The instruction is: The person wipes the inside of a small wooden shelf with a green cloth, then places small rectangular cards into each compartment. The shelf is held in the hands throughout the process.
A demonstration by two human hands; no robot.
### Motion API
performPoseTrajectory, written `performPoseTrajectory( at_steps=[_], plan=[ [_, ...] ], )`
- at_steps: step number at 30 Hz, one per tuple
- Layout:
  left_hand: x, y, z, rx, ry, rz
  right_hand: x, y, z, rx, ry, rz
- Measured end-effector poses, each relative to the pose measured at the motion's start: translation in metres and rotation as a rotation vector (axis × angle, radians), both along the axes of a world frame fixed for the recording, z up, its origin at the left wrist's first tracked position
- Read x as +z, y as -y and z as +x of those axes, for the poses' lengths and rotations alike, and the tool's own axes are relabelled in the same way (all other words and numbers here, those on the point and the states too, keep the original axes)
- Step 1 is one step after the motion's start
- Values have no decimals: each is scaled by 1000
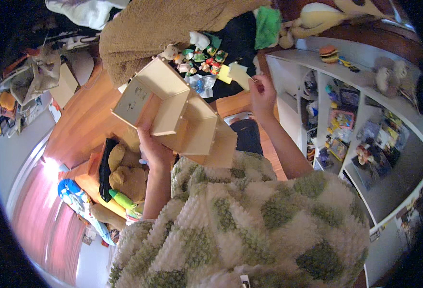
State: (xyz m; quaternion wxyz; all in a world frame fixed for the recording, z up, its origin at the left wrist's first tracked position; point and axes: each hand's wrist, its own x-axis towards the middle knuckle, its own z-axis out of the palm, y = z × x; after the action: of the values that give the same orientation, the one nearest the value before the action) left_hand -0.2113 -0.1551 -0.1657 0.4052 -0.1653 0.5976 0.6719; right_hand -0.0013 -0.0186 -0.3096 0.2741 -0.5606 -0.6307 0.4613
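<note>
My left hand [155, 147] grips the underside of a pale folding display box [200, 131] with several open compartments, held tilted in front of me. To its right, my right hand [263, 95] pinches the edge of a thin cream-coloured sheet [241, 75] between thumb and fingers. Just beyond the box lie several small toy figurines [211, 66] on dark cloth, with a white animal figure [199, 40] behind them. A yellow square of paper [224, 74] rests beside the cream sheet, and a clear plastic bag [200, 85] with something blue inside lies nearer the box.
A brown plush surface [143, 32] spreads behind the figurines, a green cloth [267, 27] at its right. White shelving [355, 122] filled with toys stands on the right; a toy hamburger [328, 54] sits on top. Stuffed animals, including a brown bear [128, 180], lie lower left.
</note>
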Motion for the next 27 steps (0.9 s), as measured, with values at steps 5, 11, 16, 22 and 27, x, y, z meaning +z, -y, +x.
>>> performPoseTrajectory(
  at_steps=[5,11,16,22,27],
  plan=[
    [19,-41,13,-191,11,113,151,-25,20,-177,5,331],
    [63,-91,51,-475,129,295,244,-15,51,-135,-297,578],
    [93,-114,97,-782,24,376,274,13,95,-229,-328,697],
    [111,-126,140,-919,145,466,300,40,126,-429,-389,695],
    [119,-133,169,-1161,40,568,338,42,152,-596,-441,581]
  ],
)
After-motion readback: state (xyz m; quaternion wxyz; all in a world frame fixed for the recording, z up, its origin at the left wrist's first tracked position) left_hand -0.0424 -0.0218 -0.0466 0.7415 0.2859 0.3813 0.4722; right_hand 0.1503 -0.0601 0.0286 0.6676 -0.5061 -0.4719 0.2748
